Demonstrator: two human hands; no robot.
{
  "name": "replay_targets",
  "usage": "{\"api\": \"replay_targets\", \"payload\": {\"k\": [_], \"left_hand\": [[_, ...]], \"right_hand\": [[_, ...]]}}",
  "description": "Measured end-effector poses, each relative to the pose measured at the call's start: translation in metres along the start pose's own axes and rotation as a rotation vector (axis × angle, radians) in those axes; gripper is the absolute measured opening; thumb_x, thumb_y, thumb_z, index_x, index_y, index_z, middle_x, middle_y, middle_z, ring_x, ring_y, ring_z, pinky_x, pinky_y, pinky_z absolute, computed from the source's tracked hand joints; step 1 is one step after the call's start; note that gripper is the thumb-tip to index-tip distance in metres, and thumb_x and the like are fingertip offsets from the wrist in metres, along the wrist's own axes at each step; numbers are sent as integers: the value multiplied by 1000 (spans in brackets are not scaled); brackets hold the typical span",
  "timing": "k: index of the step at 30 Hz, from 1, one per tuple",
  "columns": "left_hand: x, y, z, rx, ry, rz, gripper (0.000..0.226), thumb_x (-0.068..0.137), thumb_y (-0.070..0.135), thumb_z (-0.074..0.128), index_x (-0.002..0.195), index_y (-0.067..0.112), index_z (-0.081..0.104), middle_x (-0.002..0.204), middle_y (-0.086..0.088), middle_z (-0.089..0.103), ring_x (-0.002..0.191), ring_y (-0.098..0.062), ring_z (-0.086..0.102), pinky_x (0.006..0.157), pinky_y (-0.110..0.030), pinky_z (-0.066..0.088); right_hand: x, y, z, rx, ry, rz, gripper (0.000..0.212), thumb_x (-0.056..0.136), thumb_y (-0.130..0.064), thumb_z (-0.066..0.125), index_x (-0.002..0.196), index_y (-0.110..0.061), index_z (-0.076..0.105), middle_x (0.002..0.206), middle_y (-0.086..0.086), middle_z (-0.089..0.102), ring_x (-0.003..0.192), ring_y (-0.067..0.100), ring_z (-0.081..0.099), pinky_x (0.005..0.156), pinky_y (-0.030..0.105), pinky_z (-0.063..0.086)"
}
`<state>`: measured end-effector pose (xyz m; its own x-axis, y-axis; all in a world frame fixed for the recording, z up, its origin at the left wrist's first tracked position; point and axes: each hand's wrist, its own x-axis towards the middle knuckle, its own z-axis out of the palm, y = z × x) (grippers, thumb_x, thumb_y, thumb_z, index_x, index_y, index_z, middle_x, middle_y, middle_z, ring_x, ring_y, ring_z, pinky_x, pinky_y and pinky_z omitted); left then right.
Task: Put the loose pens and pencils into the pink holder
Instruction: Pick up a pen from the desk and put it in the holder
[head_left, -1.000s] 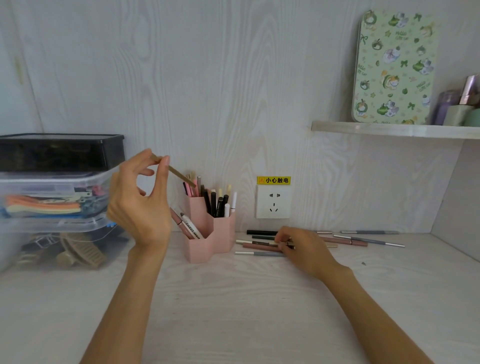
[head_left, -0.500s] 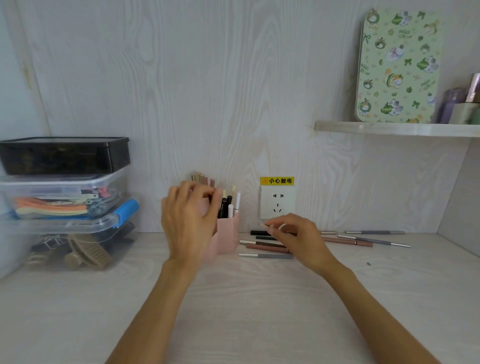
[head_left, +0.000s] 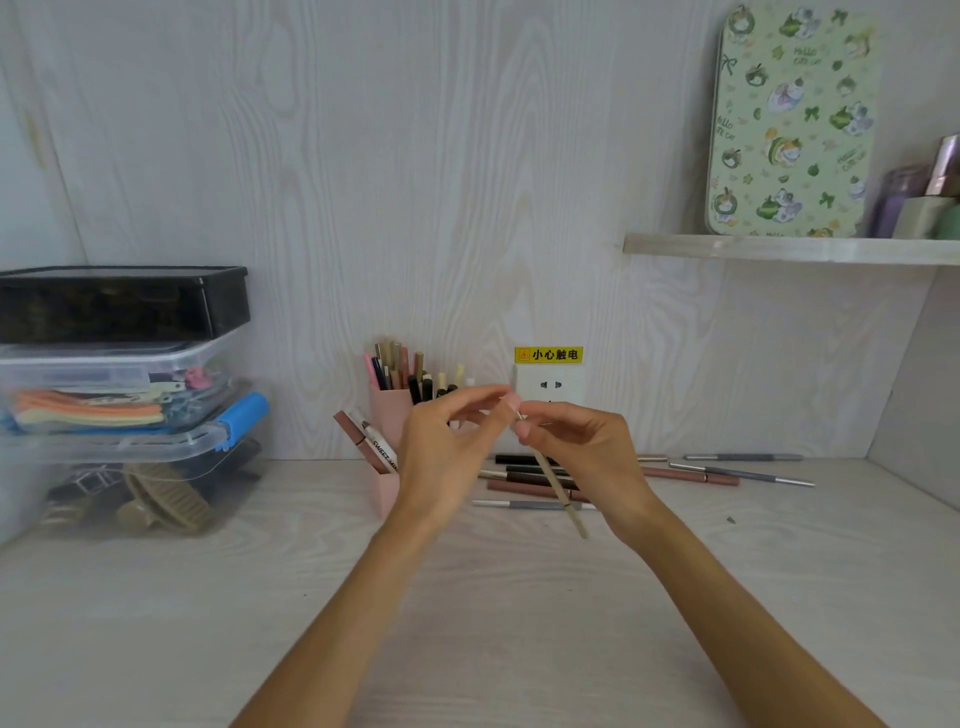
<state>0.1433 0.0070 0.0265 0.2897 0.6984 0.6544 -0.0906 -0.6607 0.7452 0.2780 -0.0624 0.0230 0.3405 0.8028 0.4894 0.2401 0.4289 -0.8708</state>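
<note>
Pale wood-grain desk (head_left: 156, 623) and wall fill my view. My right hand (head_left: 587, 457) pinches a beige pencil (head_left: 553, 475) near its top, the shaft slanting down under the palm. My left hand (head_left: 447, 457), fingers loosely curled, touches its tip. Behind the left hand stands the pink holder (head_left: 387, 410); loose pens (head_left: 727, 474) lie beyond the right.

Stacked storage boxes (head_left: 119, 374) sit at nine o'clock; a wall socket (head_left: 549, 384) at centre; a patterned green tin (head_left: 792, 122) on the shelf (head_left: 789, 249) at two o'clock.
</note>
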Motion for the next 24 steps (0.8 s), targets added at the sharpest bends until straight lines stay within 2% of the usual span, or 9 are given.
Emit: {"api": "replay_targets", "payload": {"k": [3,5,7,9,12,15,18,21,24], "left_hand": [[3,11,-3,-12,43,54,10,81,28,70,91,30,72,86,15,72,82,-4,66,80,-27,51],[10,20,-14,-71,253,116,11,82,21,70,90,28,72,84,15,72,79,-2,66,73,-17,49],[19,28,-34,-115,509,224,12,82,18,71,94,21,71,84,17,71,79,0,67,70,-12,49],[25,31,-52,-148,695,326,18,82,18,72,99,12,69,81,18,71,80,-4,68,69,-14,51],[28,31,-65,-155,834,400,22,83,17,72,102,9,65,81,24,70,83,-8,69,70,-17,52],[28,28,-71,-73,878,450,22,84,20,71,103,12,64,84,29,68,84,-7,68,70,-15,50],[29,21,-77,-34,860,472,20,84,23,71,101,14,65,86,24,68,83,-8,68,67,-17,51],[29,7,-75,94,767,421,19,85,27,70,98,14,70,88,6,70,81,-10,68,64,-20,51],[27,-11,-70,334,640,302,24,85,37,66,100,19,72,94,3,73,81,-11,66,63,-25,50]], "right_hand": [[2,1,-1,18,-48,9,37,65,-41,74,100,-31,71,87,-6,76,88,5,70,73,10,52],[5,7,-8,-72,-55,67,49,65,-54,69,110,-37,64,94,-10,74,97,1,66,85,13,50],[5,20,-18,-339,-63,103,40,74,-48,69,111,-34,63,100,-11,71,103,1,62,91,16,45],[1,38,-27,-654,-203,103,36,78,-40,71,112,-30,64,111,-10,66,110,7,58,94,20,43],[-4,58,-31,-876,-332,105,38,80,-44,66,115,-34,62,117,-10,60,113,12,50,99,28,40],[-2,65,-31,-913,-274,46,26,85,-41,60,110,-36,65,111,-12,61,107,12,50,91,24,40],[-1,66,-32,-923,-281,31,26,88,-35,58,112,-34,64,111,-14,59,106,7,48,87,18,36],[0,63,-38,-917,-286,43,26,86,-29,60,111,-29,65,111,-11,61,106,7,53,86,20,40],[3,58,-44,-996,-252,60,23,83,-30,63,106,-26,68,111,-6,60,106,13,52,86,24,41]]}}
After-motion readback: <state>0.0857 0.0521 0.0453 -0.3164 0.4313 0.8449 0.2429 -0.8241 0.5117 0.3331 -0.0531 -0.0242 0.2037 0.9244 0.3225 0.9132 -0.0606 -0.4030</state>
